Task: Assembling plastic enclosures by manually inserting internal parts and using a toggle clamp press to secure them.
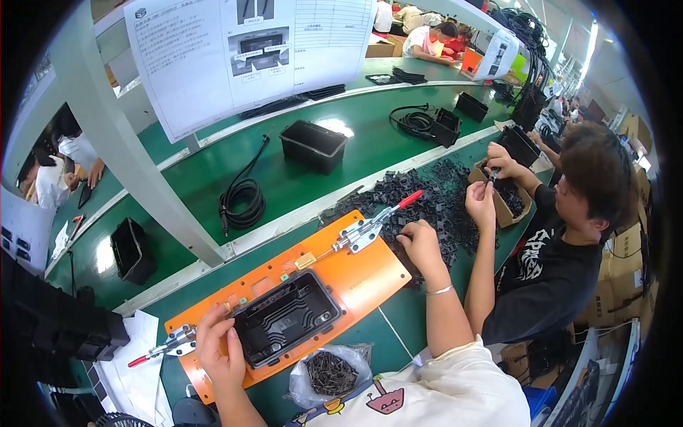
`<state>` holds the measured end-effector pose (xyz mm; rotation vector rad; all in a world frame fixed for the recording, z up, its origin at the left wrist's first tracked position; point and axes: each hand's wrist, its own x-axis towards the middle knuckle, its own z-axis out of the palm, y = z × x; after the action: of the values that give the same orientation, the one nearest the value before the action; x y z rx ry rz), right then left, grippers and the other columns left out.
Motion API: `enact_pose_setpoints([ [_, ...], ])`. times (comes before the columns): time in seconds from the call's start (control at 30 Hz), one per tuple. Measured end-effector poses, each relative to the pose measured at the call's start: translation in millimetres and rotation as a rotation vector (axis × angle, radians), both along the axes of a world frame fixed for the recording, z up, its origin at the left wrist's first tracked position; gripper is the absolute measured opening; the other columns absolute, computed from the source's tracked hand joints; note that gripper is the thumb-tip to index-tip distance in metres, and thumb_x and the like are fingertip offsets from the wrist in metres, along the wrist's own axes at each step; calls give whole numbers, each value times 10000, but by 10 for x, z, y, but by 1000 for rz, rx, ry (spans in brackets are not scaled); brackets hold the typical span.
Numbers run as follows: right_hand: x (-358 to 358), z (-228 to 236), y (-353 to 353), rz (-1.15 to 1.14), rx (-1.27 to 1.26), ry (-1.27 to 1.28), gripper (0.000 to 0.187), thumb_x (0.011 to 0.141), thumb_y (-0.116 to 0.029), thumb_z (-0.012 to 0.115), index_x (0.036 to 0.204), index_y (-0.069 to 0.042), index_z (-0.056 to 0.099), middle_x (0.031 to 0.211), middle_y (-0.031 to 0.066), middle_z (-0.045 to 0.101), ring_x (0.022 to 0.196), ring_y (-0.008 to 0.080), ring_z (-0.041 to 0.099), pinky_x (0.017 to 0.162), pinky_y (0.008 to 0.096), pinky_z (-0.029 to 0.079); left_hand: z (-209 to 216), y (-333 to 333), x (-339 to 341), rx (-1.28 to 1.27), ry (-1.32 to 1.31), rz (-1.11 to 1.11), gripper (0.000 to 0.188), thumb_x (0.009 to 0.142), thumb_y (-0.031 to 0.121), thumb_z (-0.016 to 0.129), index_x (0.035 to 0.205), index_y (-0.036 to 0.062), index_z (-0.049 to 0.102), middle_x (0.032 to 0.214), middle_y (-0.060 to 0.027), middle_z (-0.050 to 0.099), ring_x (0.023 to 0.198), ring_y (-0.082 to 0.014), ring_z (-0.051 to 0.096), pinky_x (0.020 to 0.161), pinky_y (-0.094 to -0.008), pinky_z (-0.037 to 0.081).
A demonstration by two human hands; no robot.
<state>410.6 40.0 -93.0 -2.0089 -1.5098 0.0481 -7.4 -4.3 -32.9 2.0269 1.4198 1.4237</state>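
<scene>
A black rectangular plastic housing [288, 320] lies with its hollow side up on an orange fixture plate [373, 274]. My left hand [222, 350] is at the housing's left end, fingers stretched and thumb apart; whether it touches the rim is hard to tell. Beyond the plate's right end, my right hand [422, 248] is over a heap of small black plastic parts [452, 206]. Its fingers are curled together, and what they pinch is hidden. Toggle clamps with red handles sit at the plate's right end [363, 233] and left end [173, 343].
A plastic bag of screws [331, 373] lies against the plate's near side. To the right, a person in black [555, 263] handles a small part above a cardboard box [518, 206]. On the green conveyor are a black bin [313, 146] and a coiled cable [243, 203]; a metal post [135, 156] rises at left.
</scene>
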Motion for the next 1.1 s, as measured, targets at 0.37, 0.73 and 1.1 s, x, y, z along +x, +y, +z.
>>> enact_pose_setpoints([
  [0.37,278,192,-116,-18,48,884,217,828,-142,702,975,17,685,963,67,678,750,113,593,660,243,467,1,-1,2,17,-18,8,107,788,-69,559,874,-31,609,1098,-195,620,1076,-354,592,919,-408,461],
  [0.73,-867,840,-333,720,-97,1567,170,913,-149,609,990,-3,651,929,114,682,742,130,642,644,250,532,389,-202,412,-131,-276,-293,187,774,-45,640,959,-23,647,895,-120,647,793,-190,631,688,-273,494],
  [1.1,-1813,1050,-402,838,-253,1680,224,905,-152,615,1036,21,667,1064,142,630,829,176,623,629,274,534,275,-119,438,-34,-322,-285,219,756,-99,684,947,-2,636,894,-84,591,810,-152,597,672,-251,497],
])
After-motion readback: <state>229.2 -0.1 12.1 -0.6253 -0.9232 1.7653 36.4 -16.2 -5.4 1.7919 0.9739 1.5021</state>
